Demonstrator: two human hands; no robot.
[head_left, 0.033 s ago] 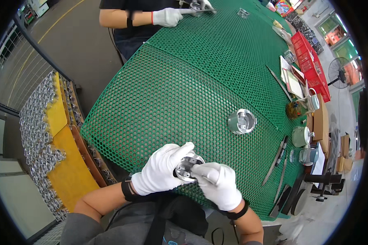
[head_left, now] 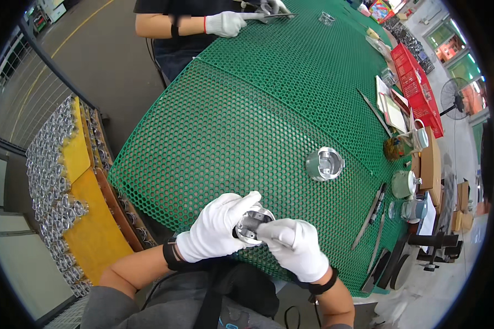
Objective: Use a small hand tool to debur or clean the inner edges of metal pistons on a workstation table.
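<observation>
White fabric gloves cover both of the wearer's hands, with a dark band at each wrist. Landmark for all positions: the lone piston (head_left: 325,164), a silvery metal cup resting on the green surface (head_left: 203,126), which is covered in a honeycomb of holes.

The held piston (head_left: 251,221) is left of the lone piston and nearer the wearer, its open hollow facing up. The left hand (head_left: 217,226) is wrapped around the side of the held piston, thumb along the rim. The right hand (head_left: 295,248) has its fingers bunched together at the opposite rim, touching it; whether they pinch the edge or some small item cannot be told.

Right of the lone piston and nearer the wearer lie a thin metal tool (head_left: 362,234) and a black pen (head_left: 378,204), close together. Farther right is a pale lidded pot (head_left: 403,183). A glass jar (head_left: 393,148) with brown contents is to the right and slightly beyond. Past it, a red crate (head_left: 414,82) lies along the far right.

Beyond the lone piston, to the left, a co-worker's gloved hand (head_left: 225,24) grips a slender tool. Well left of the lone piston, off the surface, rows of metal parts (head_left: 45,164) are stacked beside a yellow board (head_left: 96,233).
</observation>
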